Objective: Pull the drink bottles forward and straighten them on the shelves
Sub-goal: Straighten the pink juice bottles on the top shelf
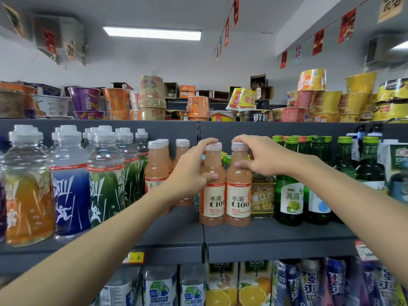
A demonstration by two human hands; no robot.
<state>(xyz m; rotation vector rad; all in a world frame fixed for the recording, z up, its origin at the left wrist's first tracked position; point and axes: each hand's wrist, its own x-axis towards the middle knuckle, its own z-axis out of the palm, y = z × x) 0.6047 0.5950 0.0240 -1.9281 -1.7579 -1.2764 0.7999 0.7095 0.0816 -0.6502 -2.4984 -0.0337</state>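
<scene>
Left pink bottle (213, 195) and right pink bottle (238, 195): upright, side by side and touching, near the front edge of the middle shelf (276, 237), just right of the joint between two shelf sections. Labels facing forward. White caps on both.

Left hand (189, 171): reaching in from the lower left. Grip closed round the neck of the left pink bottle, index finger laid over the cap, thumb pressed on the shoulder just above the label.

Right hand (262, 157): reaching in from the lower right. Grip closed on the top of the right pink bottle, fingers curled over the cap, thumb against the neck.

Same shelf, left of the joint: more pink bottles (156, 171) set further back, partly hidden by the left hand and forearm. Further left: large sports drinks (70, 191) with clear tops and orange, blue and green labels, standing close to the front edge.

Same shelf, right of the held pair: small yellow-labelled bottle (262, 197) just beside the right pink bottle, then green glass bottles (289, 195) in rows.

Top shelf: instant noodle cups (242, 99), stacked, several tilted.

Lower shelf: orange juice cartons (254, 283) below the held pair, other drinks to either side. Yellow price tag (133, 257) on the shelf edge strip.
</scene>
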